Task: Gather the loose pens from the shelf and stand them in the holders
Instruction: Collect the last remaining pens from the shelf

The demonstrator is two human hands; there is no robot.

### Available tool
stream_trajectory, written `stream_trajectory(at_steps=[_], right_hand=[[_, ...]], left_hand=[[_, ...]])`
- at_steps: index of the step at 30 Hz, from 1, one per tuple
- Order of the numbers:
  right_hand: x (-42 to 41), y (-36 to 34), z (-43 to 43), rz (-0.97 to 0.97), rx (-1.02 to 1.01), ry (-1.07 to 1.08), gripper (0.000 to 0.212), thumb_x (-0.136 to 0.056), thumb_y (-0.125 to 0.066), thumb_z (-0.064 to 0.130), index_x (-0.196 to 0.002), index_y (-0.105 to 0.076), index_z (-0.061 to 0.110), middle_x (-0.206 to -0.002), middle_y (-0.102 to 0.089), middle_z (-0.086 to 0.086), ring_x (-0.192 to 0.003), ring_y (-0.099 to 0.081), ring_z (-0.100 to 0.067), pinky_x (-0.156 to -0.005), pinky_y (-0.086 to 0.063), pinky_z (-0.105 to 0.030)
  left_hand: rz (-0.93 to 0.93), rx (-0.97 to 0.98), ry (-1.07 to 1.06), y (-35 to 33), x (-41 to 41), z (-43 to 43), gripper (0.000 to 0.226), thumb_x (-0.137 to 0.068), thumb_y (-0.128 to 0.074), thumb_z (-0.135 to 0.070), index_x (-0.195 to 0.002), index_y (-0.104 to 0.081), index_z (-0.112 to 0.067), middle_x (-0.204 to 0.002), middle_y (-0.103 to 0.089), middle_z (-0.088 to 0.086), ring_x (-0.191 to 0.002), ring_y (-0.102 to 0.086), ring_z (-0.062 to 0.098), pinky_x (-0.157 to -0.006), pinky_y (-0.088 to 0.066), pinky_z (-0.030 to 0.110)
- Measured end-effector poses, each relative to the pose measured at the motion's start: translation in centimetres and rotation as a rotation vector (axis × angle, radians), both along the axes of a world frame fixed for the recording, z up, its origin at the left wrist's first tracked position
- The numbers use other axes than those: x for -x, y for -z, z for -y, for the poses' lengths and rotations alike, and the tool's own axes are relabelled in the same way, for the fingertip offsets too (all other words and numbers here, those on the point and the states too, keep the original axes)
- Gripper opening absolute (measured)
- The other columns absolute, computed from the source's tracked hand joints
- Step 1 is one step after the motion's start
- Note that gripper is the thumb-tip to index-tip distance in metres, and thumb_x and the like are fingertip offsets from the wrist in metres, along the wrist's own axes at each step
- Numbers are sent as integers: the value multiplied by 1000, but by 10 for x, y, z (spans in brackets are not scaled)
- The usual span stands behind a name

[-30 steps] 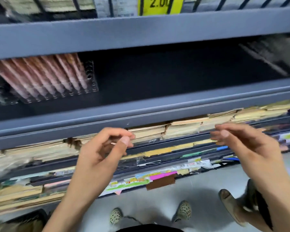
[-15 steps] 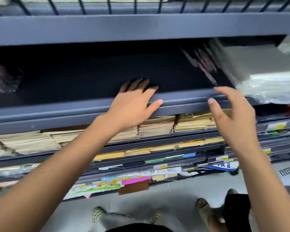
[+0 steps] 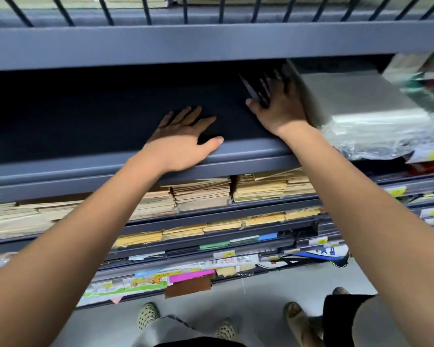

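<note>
Several loose pens [image 3: 252, 87] lie at the far right of the dark shelf [image 3: 85, 126], deep in shadow, just left of a stack of film-wrapped packs [image 3: 366, 101]. Head view: the pens show as thin, dark, straight rods, slightly fanned; blur hides their count and finish. The right hand [image 3: 281, 108] reaches far in and lies over them, thumb out to the left and fingers stretched toward the back. Whether any finger has closed on a pen cannot be told. The left hand [image 3: 183, 144] is released, with its palm on the near lip of the shelf and its fingers spread flat on the deck. It grasps nothing and sits apart from the pens. No holder is in view. Handling, as a judgement: each pen should be light and rigid, with a smooth barrel liable to roll or slip on the hard deck. Draw them into a parallel bundle and grip round mid-barrel, not at the tips. The deck looks matte, flat and hard, and the lip is rounded grey painted metal. The film on the packs is glossy and crinkled, so a brushing wrist may drag it. On the tier below, brown paper envelopes [image 3: 203, 194] sit in flat, dull stacks with layered edges.
</note>
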State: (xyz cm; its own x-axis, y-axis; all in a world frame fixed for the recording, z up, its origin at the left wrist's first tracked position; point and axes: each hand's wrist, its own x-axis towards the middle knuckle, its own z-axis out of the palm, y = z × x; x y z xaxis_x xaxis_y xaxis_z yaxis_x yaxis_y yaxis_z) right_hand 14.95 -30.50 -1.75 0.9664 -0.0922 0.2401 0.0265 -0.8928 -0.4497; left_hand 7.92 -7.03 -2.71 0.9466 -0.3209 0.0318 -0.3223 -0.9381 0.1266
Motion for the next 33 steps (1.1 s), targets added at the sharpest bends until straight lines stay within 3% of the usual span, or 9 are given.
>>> stream_trajectory(at_steps=[3,7,13,17,23,30,33], right_hand=[[-14,5,-5,-11,108,16,76,-87,-53,59,-148,-30,20,-156,-21,-17,-141,-24,-37,-114,-25,-45],[-24,4,-14,108,225,134,54,-88,-49,40,-134,-50,13,-140,-41,-24,-128,-39,-41,-106,-30,-45],[-32,3,-33,36,345,288,59,-89,-43,46,-136,-46,11,-137,-44,-25,-125,-38,-42,-103,-27,-47],[-40,-2,-37,13,430,358,55,-86,-44,46,-126,-56,11,-135,-47,-26,-123,-38,-42,-100,-27,-48],[-45,-4,-38,-33,387,284,53,-88,-44,40,-131,-53,10,-142,-39,-27,-126,-38,-46,-104,-27,-51],[-26,-7,-30,68,342,110,46,-87,-47,39,-127,-56,20,-125,-57,-23,-120,-47,-46,-99,-37,-49],[-7,-6,-38,110,292,26,46,-82,-52,40,-123,-56,20,-122,-58,-19,-115,-51,-45,-94,-41,-47]], left_hand=[[22,31,-9,1,-1,0,76,-87,-22,-75,-153,-24,-39,-166,-13,-3,-152,-7,15,-122,-3,38],[31,81,-28,0,0,0,85,-79,-20,-80,-152,-30,-38,-165,-18,-2,-151,-11,15,-122,-5,36],[68,122,-44,1,2,-1,82,-80,-27,-79,-149,-37,-36,-163,-25,-3,-150,-16,15,-120,-7,34],[75,143,-52,0,3,0,78,-82,-31,-76,-148,-40,-36,-162,-27,-4,-150,-18,15,-120,-9,34],[64,133,-54,-1,3,0,78,-82,-30,-76,-148,-39,-36,-163,-25,-4,-150,-16,14,-120,-8,37],[90,149,-43,0,3,-1,70,-87,-37,-72,-146,-42,-35,-161,-29,-3,-149,-18,15,-120,-10,37],[113,209,-64,-1,3,1,59,-90,-46,-63,-138,-52,-31,-154,-41,-2,-144,-31,19,-117,-20,38]])
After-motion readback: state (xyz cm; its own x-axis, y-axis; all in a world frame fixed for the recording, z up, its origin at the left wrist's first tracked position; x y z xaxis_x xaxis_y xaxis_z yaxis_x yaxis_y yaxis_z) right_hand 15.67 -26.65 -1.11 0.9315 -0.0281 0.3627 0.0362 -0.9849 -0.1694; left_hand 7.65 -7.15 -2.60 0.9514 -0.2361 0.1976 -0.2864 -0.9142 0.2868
